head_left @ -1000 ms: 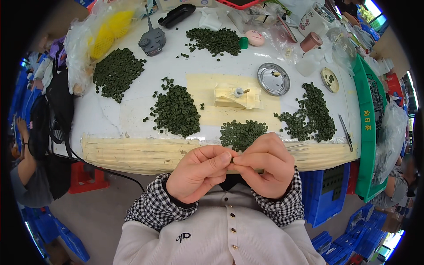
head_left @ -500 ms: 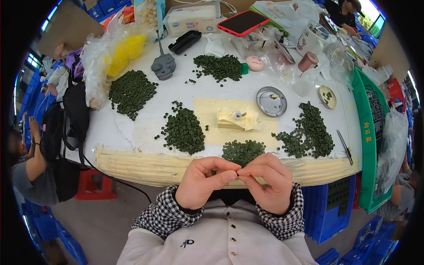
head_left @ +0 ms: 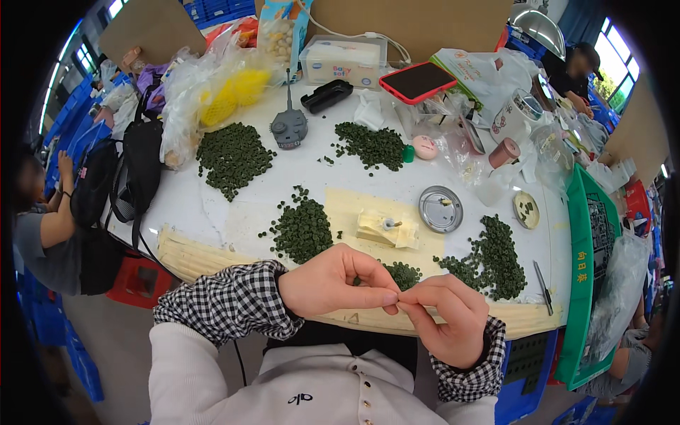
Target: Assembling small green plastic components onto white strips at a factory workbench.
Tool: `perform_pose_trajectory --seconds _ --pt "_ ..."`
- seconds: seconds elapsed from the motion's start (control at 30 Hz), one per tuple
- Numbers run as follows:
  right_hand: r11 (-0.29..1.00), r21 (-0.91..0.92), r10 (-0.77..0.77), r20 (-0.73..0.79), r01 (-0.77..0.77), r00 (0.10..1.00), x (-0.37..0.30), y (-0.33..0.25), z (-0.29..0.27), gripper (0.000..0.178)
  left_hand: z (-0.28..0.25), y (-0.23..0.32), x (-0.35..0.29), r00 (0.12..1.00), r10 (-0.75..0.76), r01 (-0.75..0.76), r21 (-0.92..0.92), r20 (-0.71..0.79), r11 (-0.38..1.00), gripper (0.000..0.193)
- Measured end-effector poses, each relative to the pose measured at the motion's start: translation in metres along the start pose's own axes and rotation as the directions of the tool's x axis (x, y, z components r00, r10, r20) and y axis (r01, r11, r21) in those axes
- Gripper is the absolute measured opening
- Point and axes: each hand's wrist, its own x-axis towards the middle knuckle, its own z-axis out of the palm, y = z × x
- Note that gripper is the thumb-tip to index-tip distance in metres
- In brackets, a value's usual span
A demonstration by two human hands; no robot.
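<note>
My left hand [head_left: 333,280] and my right hand [head_left: 450,315] meet at the fingertips over the table's front edge. Thumb and forefinger are pinched on each; whatever tiny thing sits between them is hidden. Just behind them lies a small heap of dark green round pieces [head_left: 405,275], partly covered by my left hand. Another heap [head_left: 303,230] is at its left, and a larger one [head_left: 499,262] at its right. Beyond my fingers stands a block wrapped in cream tape [head_left: 379,230], with a metal pin upright on top.
A round metal dish [head_left: 434,219], a pen-like tool [head_left: 542,283] and a green tray [head_left: 581,283] are to the right. Farther back are two more heaps, a grey model tank turret [head_left: 289,129], a red-cased phone [head_left: 418,81] and plastic bags. Other people sit at both sides.
The view has tilted, so the table sits lower in it. My hands stay pinched together and now cover part of the near heap; my left forearm slants in more from the left.
</note>
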Motion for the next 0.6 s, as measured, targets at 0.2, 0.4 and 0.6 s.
perform_pose_trajectory --seconds 0.2,0.4,0.6 --pt "0.996 0.088 -0.014 -0.078 0.021 0.997 0.011 0.017 0.015 0.016 -0.011 -0.004 0.003 0.998 0.007 -0.014 -0.096 -0.069 0.995 0.015" --pt "0.987 0.142 0.082 -0.045 -0.075 0.996 0.021 0.021 0.020 0.018 -0.017 0.001 0.004 0.982 -0.043 0.025 -0.102 -0.183 0.995 0.015" --pt "0.978 0.182 0.115 -0.046 -0.105 0.992 0.023 0.024 0.021 0.017 -0.020 -0.001 0.006 0.982 -0.028 0.004 -0.125 -0.189 0.992 0.015"
